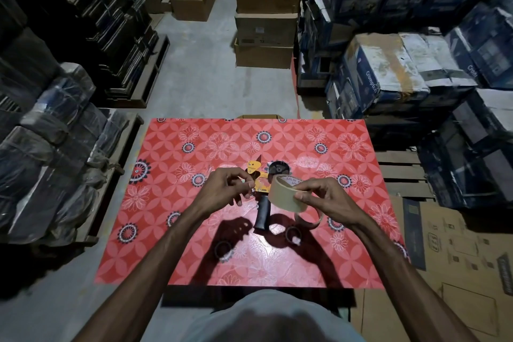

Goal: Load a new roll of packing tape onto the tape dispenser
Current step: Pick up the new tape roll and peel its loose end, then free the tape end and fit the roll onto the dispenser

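A tan roll of packing tape (283, 194) is lifted above the table, gripped by my right hand (323, 200) with thumb and fingers around its rim. My left hand (226, 189) is raised beside it with fingers curled and pinched together, seemingly on the tape's loose clear end, which is hard to make out. Under both hands the tape dispenser (262, 189) lies flat on the red flowered table (194, 258): yellow frame, black spool hub, black handle pointing toward me. An empty cardboard core (309, 219) lies just right of the handle.
Stacked cardboard boxes (266, 19) stand beyond the table's far edge. Blue cartons on pallets (388, 72) fill the right side, wrapped bundles (55, 130) the left. A flattened carton (458, 272) lies on the floor at the right.
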### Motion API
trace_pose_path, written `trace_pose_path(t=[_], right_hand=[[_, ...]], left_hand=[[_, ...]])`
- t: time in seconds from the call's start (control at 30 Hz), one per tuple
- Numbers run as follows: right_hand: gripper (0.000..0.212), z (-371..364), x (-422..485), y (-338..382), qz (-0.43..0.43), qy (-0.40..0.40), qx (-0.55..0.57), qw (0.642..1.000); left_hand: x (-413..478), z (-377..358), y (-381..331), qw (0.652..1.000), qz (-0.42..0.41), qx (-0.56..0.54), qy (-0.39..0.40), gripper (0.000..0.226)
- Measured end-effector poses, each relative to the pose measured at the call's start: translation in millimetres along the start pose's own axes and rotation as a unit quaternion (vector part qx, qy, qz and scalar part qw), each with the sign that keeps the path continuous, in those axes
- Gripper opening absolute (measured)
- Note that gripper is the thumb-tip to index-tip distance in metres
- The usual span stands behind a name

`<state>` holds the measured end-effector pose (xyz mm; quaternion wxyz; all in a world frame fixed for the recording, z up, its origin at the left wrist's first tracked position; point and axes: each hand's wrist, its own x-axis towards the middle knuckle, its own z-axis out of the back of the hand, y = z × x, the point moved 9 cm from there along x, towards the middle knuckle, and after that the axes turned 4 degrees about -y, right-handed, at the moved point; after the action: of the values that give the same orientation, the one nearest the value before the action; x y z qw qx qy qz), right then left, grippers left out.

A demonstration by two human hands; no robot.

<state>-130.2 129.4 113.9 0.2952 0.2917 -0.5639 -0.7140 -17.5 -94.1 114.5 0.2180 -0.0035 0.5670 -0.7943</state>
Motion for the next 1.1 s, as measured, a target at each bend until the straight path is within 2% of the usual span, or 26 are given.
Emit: trace_pose_path(t=[0.13, 0.2, 0.3, 0.4, 0.5, 0.57, 0.6, 0.67, 0.73, 0.87, 0.93, 1.0, 1.1], right_hand=[[0.017, -6, -5, 0, -0.022, 0.003, -0.013, 1.0], [0.007, -11, -7, -1, -0.025, 0.004, -0.058, 0.998], [0.03, -20, -8, 2, -0.004, -0.006, -0.176, 0.984], [0.037, -29, -9, 9, 0.016, -0.008, -0.238, 0.971], [0.084, -34, -5, 3, 0.0, -0.004, -0.283, 0.959], [0.103, -43, -2, 2, -0.001, 0.011, -0.319, 0.948], [0.101, -48, 1, 0, -0.001, 0.019, -0.341, 0.94], [0.079, -57, 10, 0, 0.003, 0.038, -0.373, 0.927], [0.068, -63, 18, 0, -0.001, 0.042, -0.389, 0.92], [0.091, -69, 28, -24, -0.067, 0.051, -0.396, 0.915], [0.096, -67, 30, -37, -0.093, 0.038, -0.416, 0.904], [0.093, -63, 32, -36, -0.076, -0.004, -0.449, 0.89], [0.103, -57, 32, -37, -0.066, -0.04, -0.465, 0.882]], left_hand=[[5, 3, -3, 0.995, -0.057, 0.087, -0.007, 0.006], [4, -4, -7, 0.983, -0.105, 0.15, 0.012, 0.008], [-4, -19, -10, 0.966, -0.161, 0.199, 0.044, 0.017], [-11, -22, -4, 0.951, -0.201, 0.232, 0.034, 0.019], [-14, -18, 9, 0.941, -0.222, 0.256, 0.006, 0.027], [-14, -18, 13, 0.928, -0.24, 0.284, -0.011, 0.033], [-13, -20, 14, 0.92, -0.246, 0.305, -0.016, 0.035], [-11, -22, 18, 0.91, -0.244, 0.334, -0.021, 0.04], [-7, -19, 23, 0.914, -0.234, 0.331, -0.024, 0.038], [1, -15, 36, 0.922, -0.226, 0.314, -0.028, 0.019], [3, -14, 40, 0.922, -0.227, 0.312, -0.03, 0.016], [5, -13, 45, 0.925, -0.224, 0.305, -0.034, 0.015], [8, -10, 50, 0.934, -0.214, 0.282, -0.043, 0.012]])
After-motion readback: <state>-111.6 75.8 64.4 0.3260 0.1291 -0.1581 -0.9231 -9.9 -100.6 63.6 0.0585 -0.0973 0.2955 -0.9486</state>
